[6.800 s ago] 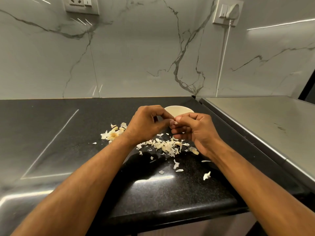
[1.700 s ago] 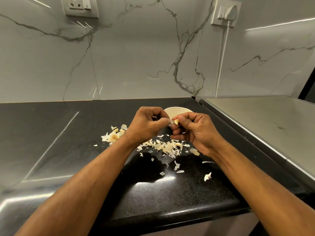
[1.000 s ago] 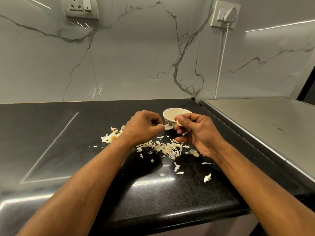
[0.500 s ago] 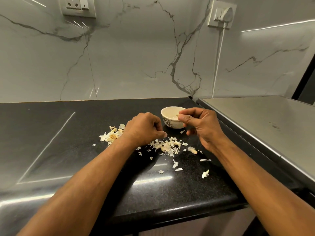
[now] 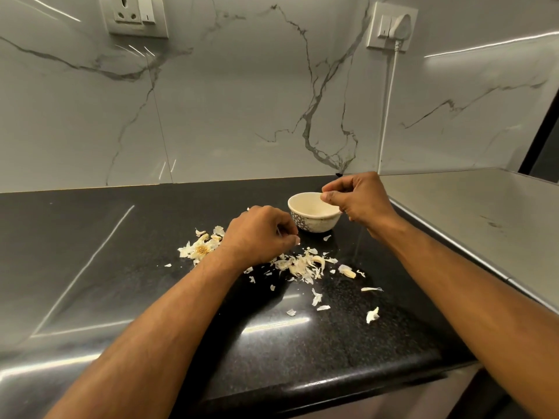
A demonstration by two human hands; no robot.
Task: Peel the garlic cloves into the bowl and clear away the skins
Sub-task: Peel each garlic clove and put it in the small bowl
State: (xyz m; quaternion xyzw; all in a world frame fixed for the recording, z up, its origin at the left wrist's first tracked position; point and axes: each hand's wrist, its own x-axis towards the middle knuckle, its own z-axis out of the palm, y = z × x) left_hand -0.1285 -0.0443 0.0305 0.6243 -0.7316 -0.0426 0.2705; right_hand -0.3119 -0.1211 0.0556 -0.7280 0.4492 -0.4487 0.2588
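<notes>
In the head view, the right hand (image 5: 360,201) is hovering over the right rim of the bowl (image 5: 314,216), its thumb and forefinger pressed together; whether they are pinching a clove cannot be told. The bowl is sitting on the black surface (image 5: 121,267), toward its back edge. The left hand (image 5: 260,234) is lying curled just left of the bowl, fingertips pinching a tiny flake of skin. Garlic skins (image 5: 302,264) are lying scattered in front of the hands, with a separate garlic root remnant (image 5: 201,247) lying left of the left wrist.
</notes>
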